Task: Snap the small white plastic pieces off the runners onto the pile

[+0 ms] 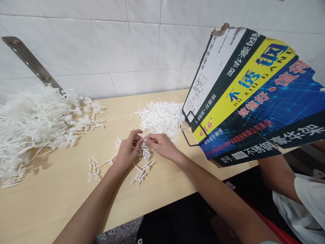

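Observation:
My left hand (129,148) is closed around a branched white plastic sprue (108,160), whose thin arms stick out on both sides of the hand. Thumb and fingertips of my right hand (162,145) are pinched together against the left fingertips, at the sprue's twigs. What exactly sits between the fingertips is too small to make out. More white twigs (142,174) spread on the table just below the hands. Right behind the hands lies a heap of small loose white plastic sticks (162,117).
A large tangled pile of white sprues (38,122) covers the table's left side. At the right, a printed cardboard sheet (254,98) stands tilted by a black wire holder (189,144). Beyond it shows another person's arm (278,176). A tiled wall (142,47) borders the wooden table (63,203).

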`<state>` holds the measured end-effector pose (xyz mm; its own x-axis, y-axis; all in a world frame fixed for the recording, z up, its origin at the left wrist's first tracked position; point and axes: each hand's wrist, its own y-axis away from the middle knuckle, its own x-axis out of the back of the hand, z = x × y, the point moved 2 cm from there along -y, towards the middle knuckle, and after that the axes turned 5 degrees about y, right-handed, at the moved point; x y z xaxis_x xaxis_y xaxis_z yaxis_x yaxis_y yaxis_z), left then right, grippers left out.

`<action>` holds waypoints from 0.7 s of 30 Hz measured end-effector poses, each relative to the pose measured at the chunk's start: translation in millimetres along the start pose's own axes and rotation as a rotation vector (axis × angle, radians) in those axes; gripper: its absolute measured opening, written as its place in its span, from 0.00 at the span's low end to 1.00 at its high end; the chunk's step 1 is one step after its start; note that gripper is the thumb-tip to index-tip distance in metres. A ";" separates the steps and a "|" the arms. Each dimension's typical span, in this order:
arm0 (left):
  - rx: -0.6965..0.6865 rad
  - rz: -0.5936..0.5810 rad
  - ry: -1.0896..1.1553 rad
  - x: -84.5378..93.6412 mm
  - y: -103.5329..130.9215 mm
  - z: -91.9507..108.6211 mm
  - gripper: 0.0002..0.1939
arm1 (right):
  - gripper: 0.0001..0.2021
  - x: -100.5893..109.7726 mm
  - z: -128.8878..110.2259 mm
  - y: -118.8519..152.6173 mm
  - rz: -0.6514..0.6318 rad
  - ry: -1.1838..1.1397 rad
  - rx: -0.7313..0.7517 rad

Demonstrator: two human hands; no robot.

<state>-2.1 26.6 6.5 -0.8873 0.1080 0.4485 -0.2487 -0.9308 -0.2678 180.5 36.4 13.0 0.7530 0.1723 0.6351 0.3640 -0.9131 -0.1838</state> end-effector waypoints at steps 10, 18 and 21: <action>0.025 -0.046 0.106 4.4 -1.8 -5.8 0.17 | 0.09 -9.2 2.8 1.2 0.106 0.104 0.012; -0.012 -0.087 -0.028 -0.7 -1.1 -5.6 0.16 | 0.03 -17.4 -0.7 6.2 0.171 0.389 0.016; -0.034 -0.146 -0.089 -1.2 -0.6 -2.0 0.15 | 0.03 -17.9 -1.9 6.9 0.158 0.466 0.004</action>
<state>-1.6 27.8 4.4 -0.8032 0.2089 0.5579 -0.3871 -0.8949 -0.2222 168.4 26.2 1.8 0.4743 -0.1531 0.8670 0.2678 -0.9130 -0.3077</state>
